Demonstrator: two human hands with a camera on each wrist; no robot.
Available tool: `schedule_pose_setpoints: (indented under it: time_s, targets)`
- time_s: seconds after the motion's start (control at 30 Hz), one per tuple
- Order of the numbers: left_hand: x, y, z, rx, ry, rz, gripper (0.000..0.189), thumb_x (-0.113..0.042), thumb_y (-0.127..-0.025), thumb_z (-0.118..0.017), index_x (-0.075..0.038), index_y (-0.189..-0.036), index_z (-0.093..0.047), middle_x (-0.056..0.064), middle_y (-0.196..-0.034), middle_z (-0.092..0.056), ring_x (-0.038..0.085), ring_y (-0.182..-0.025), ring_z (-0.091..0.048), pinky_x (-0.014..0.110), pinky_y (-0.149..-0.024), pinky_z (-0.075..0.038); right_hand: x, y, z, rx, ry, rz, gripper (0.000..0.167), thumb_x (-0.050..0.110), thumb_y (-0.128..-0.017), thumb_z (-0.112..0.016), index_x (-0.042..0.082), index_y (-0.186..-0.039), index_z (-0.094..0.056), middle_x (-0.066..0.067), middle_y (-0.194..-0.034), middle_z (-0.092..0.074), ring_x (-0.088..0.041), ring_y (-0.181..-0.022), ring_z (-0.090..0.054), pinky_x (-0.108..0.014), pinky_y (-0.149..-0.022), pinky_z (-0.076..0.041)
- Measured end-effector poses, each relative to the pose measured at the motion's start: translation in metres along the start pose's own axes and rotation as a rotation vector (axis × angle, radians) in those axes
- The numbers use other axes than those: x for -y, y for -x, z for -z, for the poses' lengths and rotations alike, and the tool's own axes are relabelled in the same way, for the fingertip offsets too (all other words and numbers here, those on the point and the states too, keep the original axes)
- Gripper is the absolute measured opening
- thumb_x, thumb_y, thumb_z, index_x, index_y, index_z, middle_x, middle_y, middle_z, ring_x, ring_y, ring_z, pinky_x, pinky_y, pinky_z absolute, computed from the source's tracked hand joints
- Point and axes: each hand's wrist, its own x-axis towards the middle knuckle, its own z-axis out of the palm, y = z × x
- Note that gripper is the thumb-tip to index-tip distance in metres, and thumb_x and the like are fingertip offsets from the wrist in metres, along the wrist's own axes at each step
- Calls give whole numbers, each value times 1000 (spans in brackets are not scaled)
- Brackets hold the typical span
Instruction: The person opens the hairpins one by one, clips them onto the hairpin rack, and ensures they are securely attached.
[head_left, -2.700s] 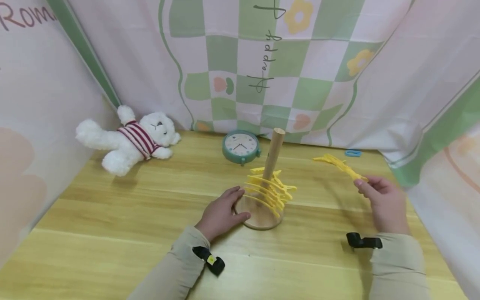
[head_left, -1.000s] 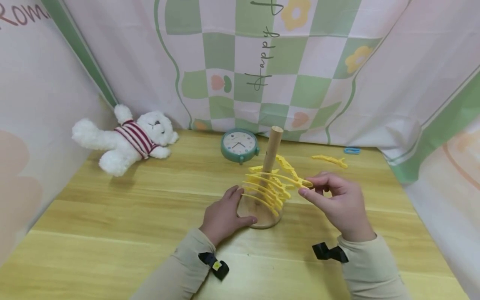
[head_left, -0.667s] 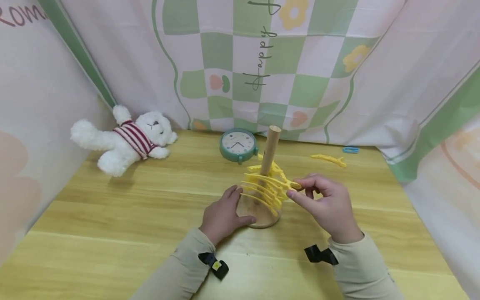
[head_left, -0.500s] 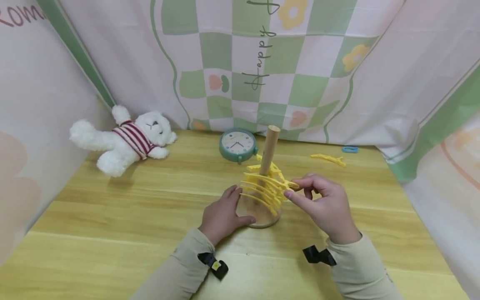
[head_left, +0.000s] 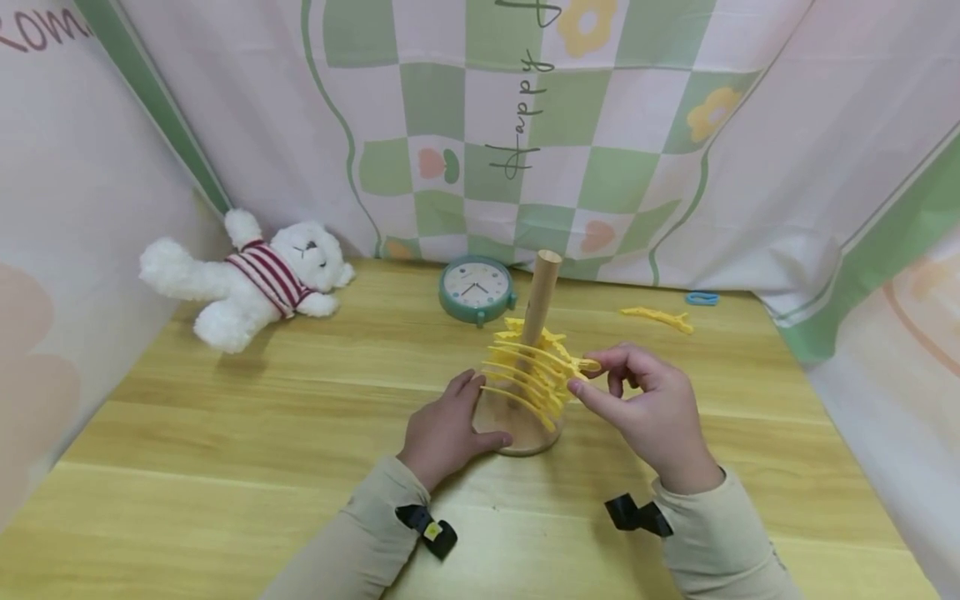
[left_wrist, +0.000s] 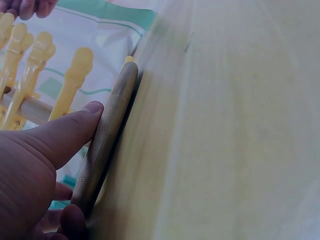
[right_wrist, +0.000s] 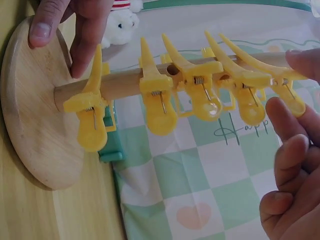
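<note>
A wooden stand, a round base [right_wrist: 30, 115] with an upright post [head_left: 542, 300], stands in the middle of the head view. Several yellow alligator hair clips [right_wrist: 157, 112] grip the post one above another. My left hand [head_left: 442, 433] holds the base at its left edge, thumb on its face and fingers around the rim in the left wrist view. With thumb and forefinger, my right hand [head_left: 652, 408] pinches the handles of the uppermost hair clip [right_wrist: 294, 102], whose jaws lie around the post. The other fingers of that hand are bent and hold nothing.
One more yellow hair clip [head_left: 660, 318] lies at the back right, near a small blue clip [head_left: 702, 298]. A teal clock [head_left: 476, 290] sits behind the post. At the left lies a white plush bear [head_left: 262, 279] in a striped shirt. A patterned curtain [head_left: 435, 100] backs the table.
My right hand has brought a hair clip leftward from the back right to the post. Its raised jaw has just come down onto the post. My left hand has stayed on the base.
</note>
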Motion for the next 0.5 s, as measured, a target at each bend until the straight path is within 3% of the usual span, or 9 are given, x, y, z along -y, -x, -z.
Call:
schedule_pose_setpoints:
  time_s: [0.23,0.4,0.5]
  targets:
    - [0,1,1,1,7,-3,94,-66,-78,-74,-12,-151,-46,9,-157,-40,33,-108,-66,46,-74,-53,1,-1,8,62,47,-43,23,6,-81,-84,13,-100,-74,-1,-73,-57,-12,-62,-48,-26,-45,-34]
    - [1,1,0,-6,5,-8,94,-65,-78,-75,-12,-150,-46,9,-157,-40,33,-109,-66,45,-74,-53,-1,-3,10,56,81,-32,27,8,-82,-83,12,-107,-75,0,-87,-67,-10,-70,-52,-24,-50,-38]
    - [1,0,0,-7,5,-9,94,-65,-78,-75,-12,-151,-46,9,-157,-40,33,-109,-66,46,-75,-53,-4,-4,12,34,113,-9,30,8,-82,-83,12,-111,-76,2,-93,-68,-9,-79,-53,-21,-61,-40]
